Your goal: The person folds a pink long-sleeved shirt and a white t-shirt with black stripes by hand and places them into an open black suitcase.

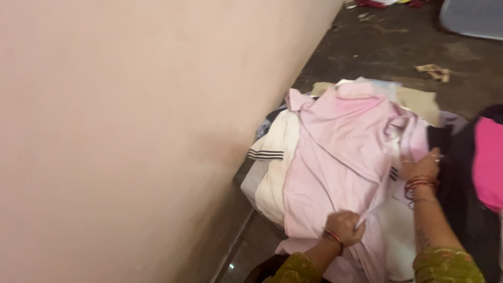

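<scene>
A pale pink shirt (340,147) lies spread on top of a pile of clothes on the floor. My left hand (344,226) is closed on a fold of the pink shirt near its lower edge. My right hand (422,166) grips the shirt's right side, beside a black garment. Both wrists carry red bangles, and the sleeves are olive green. Under the pink shirt lies a cream garment (275,167) with dark stripes at its cuff.
A pinkish plaster wall (131,131) fills the left side, close to the pile. A black and bright pink cloth (484,167) sits at the right. Brown cardboard (419,99) lies beyond the pile on a dark, dirty floor (387,47) with scraps.
</scene>
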